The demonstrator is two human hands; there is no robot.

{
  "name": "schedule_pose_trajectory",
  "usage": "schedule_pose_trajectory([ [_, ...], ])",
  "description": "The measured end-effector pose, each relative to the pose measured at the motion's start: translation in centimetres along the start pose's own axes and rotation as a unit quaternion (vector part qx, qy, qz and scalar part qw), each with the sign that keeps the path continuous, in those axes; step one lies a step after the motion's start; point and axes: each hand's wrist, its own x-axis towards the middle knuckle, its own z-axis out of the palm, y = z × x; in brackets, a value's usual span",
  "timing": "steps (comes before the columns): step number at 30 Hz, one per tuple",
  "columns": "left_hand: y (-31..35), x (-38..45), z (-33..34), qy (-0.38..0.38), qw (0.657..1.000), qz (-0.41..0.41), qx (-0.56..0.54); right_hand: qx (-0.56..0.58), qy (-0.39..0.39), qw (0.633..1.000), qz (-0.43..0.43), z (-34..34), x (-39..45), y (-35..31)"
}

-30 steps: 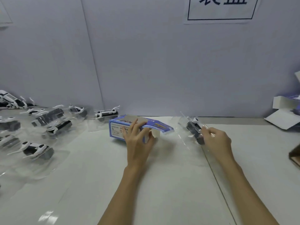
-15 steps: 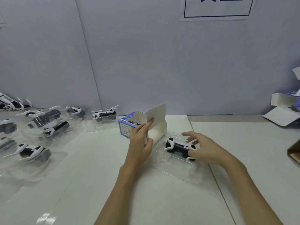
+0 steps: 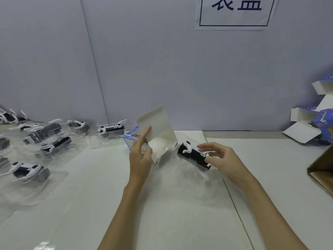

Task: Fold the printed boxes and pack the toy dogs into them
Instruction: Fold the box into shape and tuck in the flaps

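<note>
Toy dog lined up at the open box

Left hand (image 3: 139,157) now pinches the printed box (image 3: 134,141) flap up; right hand (image 3: 222,159), fingers curled round the blister-packed toy dog (image 3: 193,155), has slid it to the mouth

On the table (image 3: 180,222), the box (image 3: 134,139) lies at the middle, near the back wall (image 3: 162,69), with its flap (image 3: 155,121) raised. The left hand (image 3: 139,156) is at the box's open end. Just right of the box, a toy dog (image 3: 193,155) in its tray (image 3: 187,170) is under the right hand (image 3: 225,159). More toy dogs (image 3: 28,169) lie spread at the left. Other boxes (image 3: 310,123) lie at the far right, behind a carton (image 3: 322,170). A sign (image 3: 234,13) hangs on the wall above.
</note>
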Motion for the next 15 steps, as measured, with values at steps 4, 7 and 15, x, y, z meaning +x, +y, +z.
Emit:
schedule_pose_trajectory([
  [4,0.7,-0.3,0.3,-0.002,1.0,-0.009,0.002,0.039,-0.027,0.999,0.006,0.1,0.2,-0.1],
  [7,1.1,-0.5,0.6,-0.008,1.0,-0.009,-0.005,0.008,-0.003,1.0,-0.002,0.4,0.3,0.1],
  [15,2.0,-0.6,1.1,-0.011,1.0,0.0,0.01,-0.027,0.14,0.989,-0.027,2.7,0.4,-0.3],
])
